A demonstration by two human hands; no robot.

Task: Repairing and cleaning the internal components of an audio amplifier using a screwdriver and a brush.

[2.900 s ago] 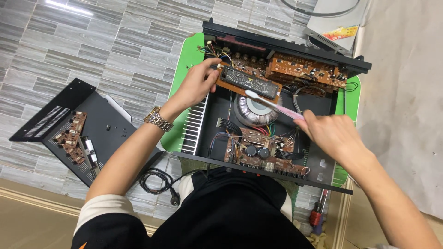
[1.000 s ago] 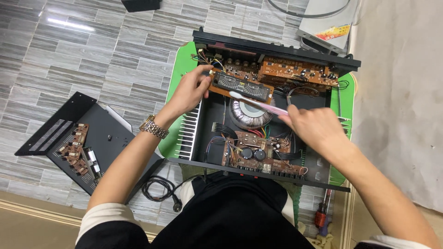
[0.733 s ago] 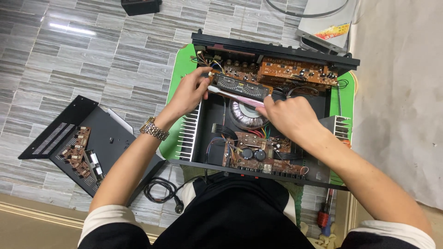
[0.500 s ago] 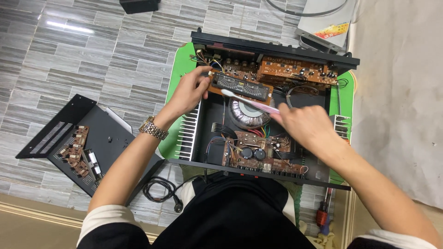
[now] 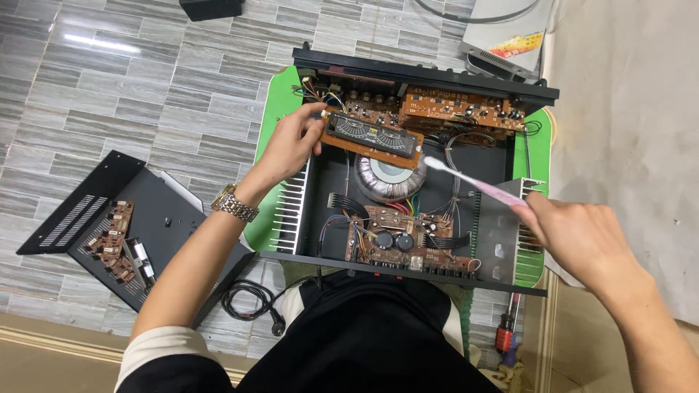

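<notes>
An open black amplifier chassis [image 5: 502,240] rests on a green stool [image 5: 277,94]. My left hand [image 5: 287,145] grips the left end of a brown display circuit board [image 5: 373,135], lifted and tilted above the chassis. My right hand [image 5: 579,233] holds a pink toothbrush [image 5: 473,183] by its handle at the right side of the chassis; its white bristle head points left, above the round toroidal transformer [image 5: 389,178] and just right of the display board. More brown circuit boards [image 5: 459,109] line the far wall, and another board [image 5: 400,244] lies at the near side.
The removed black cover [image 5: 153,211] lies on the tiled floor at left with small circuit boards [image 5: 109,233] on it. A black power cable [image 5: 251,302] coils near my knee. A red-handled screwdriver [image 5: 506,335] lies at lower right. A grey device [image 5: 502,44] sits behind.
My right hand has drawn back to the right with the toothbrush, away from the display board it was brushing. My left hand keeps hold of that board.
</notes>
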